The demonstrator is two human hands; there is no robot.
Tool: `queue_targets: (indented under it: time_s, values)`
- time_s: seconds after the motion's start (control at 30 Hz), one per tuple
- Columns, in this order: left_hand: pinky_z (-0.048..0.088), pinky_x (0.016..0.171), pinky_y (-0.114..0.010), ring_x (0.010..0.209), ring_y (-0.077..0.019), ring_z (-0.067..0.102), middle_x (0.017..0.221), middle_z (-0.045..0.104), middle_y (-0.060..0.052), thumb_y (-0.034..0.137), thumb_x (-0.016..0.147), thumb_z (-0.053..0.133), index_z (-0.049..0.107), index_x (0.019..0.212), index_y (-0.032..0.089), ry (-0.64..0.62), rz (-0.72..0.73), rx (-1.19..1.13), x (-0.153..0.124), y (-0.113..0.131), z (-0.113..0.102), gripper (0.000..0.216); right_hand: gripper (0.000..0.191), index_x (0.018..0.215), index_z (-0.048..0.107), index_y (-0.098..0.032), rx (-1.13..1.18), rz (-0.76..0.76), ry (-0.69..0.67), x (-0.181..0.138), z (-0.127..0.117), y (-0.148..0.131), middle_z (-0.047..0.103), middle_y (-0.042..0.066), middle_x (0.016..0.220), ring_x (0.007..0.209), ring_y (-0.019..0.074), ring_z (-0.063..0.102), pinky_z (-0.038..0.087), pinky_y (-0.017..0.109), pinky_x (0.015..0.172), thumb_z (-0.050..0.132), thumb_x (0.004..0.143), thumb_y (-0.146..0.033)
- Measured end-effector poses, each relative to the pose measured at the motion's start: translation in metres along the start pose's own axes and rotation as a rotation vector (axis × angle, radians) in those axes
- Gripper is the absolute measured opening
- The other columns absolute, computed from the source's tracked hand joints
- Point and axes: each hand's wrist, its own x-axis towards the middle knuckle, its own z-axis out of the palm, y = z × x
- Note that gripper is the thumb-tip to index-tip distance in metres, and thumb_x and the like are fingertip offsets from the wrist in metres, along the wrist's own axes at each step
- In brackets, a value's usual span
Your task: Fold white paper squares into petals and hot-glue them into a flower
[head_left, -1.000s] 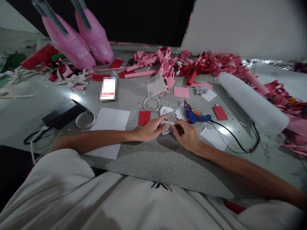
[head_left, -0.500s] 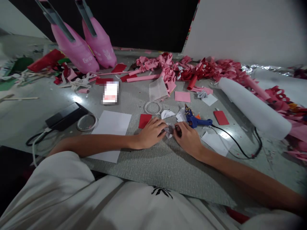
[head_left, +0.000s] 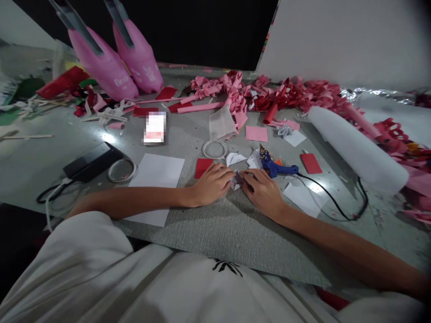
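Between my two hands is a small folded piece of white-grey paper (head_left: 236, 182), mostly covered by fingers. My left hand (head_left: 214, 183) closes on its left side, fingertips pressed to the paper. From the right, my right hand (head_left: 261, 190) pinches the same piece, its fingers bent. A red paper square (head_left: 203, 168) lies beside my left hand. Just beyond the hands are folded white paper pieces (head_left: 235, 159) and a blue glue gun (head_left: 279, 169), its nozzle end pointing away from me.
White sheets (head_left: 158, 172) lie left and right of my hands. A white roll (head_left: 357, 148) rests at right, with pink and red paper flowers (head_left: 289, 96) along the back. Two pink bottles (head_left: 138, 58), a blurred phone (head_left: 155, 128), a black adapter (head_left: 92, 161) and tape rings (head_left: 214, 149) stand or lie around.
The hands have drawn slightly closer together around the folded paper, covering more of it. The other things keep their places; the view has shifted a little.
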Motion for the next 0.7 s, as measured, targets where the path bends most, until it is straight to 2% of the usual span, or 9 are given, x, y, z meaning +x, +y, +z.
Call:
queue_targets:
  time_s: [0.1,0.3,0.47,0.7]
  values:
    - [0.052,0.102,-0.046,0.115,-0.0266,0.061,0.120,0.071,-0.012,0.020,0.103,0.053,0.062,0.132,0.012,0.023,0.003,-0.004,-0.0002,-0.0002,0.0004,0.031,0.024,0.120,0.070,-0.014,0.001,-0.025,0.000,-0.0003,0.0005,0.0004,0.072,0.014,0.118,0.106,0.0279,0.066,0.059,0.042,0.090,0.058,0.100,-0.017]
    - [0.053,0.102,-0.043,0.114,-0.0249,0.061,0.121,0.072,-0.011,0.019,0.104,0.053,0.070,0.122,0.013,0.037,0.053,-0.035,-0.0008,-0.0027,0.0035,0.025,0.025,0.122,0.070,-0.014,0.023,-0.070,0.010,0.0007,-0.0003,0.0003,0.074,0.012,0.117,0.103,0.0265,0.067,0.059,0.043,0.092,0.056,0.101,-0.015]
    - [0.054,0.101,-0.043,0.112,-0.0242,0.061,0.120,0.072,-0.010,0.018,0.102,0.056,0.069,0.122,0.011,0.048,0.029,-0.071,-0.0002,-0.0035,0.0059,0.024,0.026,0.122,0.069,-0.016,0.054,-0.083,0.014,0.0008,0.0019,0.0022,0.075,0.011,0.117,0.100,0.0251,0.068,0.059,0.043,0.091,0.055,0.100,-0.013]
    - [0.053,0.105,-0.045,0.120,-0.0249,0.060,0.127,0.071,-0.009,0.017,0.103,0.054,0.072,0.117,0.014,0.046,0.053,-0.115,-0.0003,-0.0064,0.0076,0.023,0.022,0.115,0.071,-0.017,0.063,-0.103,0.062,0.0025,0.0023,0.0017,0.077,0.009,0.115,0.097,0.0242,0.071,0.059,0.042,0.092,0.055,0.101,-0.013]
